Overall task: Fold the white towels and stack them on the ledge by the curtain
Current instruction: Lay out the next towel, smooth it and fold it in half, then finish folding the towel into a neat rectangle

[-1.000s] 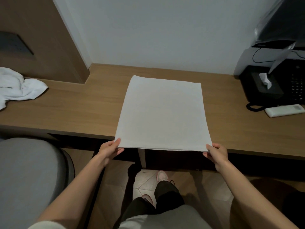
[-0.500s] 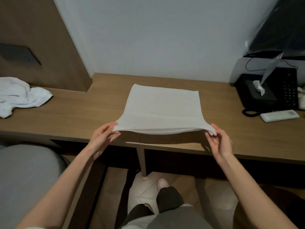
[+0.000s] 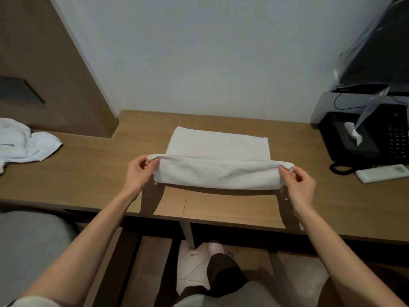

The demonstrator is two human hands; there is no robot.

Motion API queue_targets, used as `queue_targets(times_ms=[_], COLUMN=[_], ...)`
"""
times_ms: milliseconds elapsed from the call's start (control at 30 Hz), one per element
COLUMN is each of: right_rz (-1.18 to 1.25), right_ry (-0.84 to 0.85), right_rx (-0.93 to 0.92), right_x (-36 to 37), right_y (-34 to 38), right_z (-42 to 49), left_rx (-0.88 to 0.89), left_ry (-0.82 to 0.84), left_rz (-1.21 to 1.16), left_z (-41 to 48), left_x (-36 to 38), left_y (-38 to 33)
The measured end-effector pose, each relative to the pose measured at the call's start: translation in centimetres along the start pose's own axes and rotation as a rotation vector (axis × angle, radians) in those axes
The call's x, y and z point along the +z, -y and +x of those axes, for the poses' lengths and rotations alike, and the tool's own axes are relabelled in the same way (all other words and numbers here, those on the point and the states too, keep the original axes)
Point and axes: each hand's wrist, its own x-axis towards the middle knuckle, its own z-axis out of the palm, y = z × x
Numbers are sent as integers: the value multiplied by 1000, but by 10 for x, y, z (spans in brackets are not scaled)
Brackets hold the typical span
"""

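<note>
A white towel [image 3: 218,172] lies on the wooden desk [image 3: 93,180] in front of me. Its near half is lifted and curls over toward the wall, while the far half stays flat on the wood. My left hand [image 3: 139,171] pinches the raised left corner. My right hand [image 3: 298,182] pinches the raised right corner. A second white towel [image 3: 24,144] lies crumpled at the desk's far left.
A black tissue box [image 3: 347,140] and a black telephone [image 3: 396,138] stand at the right, with a white remote [image 3: 381,173] in front of them. A grey cushioned seat [image 3: 28,247] sits at lower left. My legs and a shoe show under the desk.
Both hands lifted the towel's near edge off the desk front and carried it up and toward the wall, so the flat towel now folds over itself.
</note>
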Motion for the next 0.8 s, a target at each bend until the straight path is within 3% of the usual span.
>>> queue_targets(times_ms=[267, 600, 800], right_rz=[-128, -245, -449], right_ry=[-9, 77, 81], right_rx=[-19, 152, 190], right_x=[39, 85, 101], right_y=[4, -8, -23], right_z=[76, 160, 183], left_rx=[6, -112, -21], left_ry=[54, 73, 54], left_rz=[123, 175, 375], left_z=[86, 165, 187], left_x=[33, 82, 102], left_y=[-20, -5, 6])
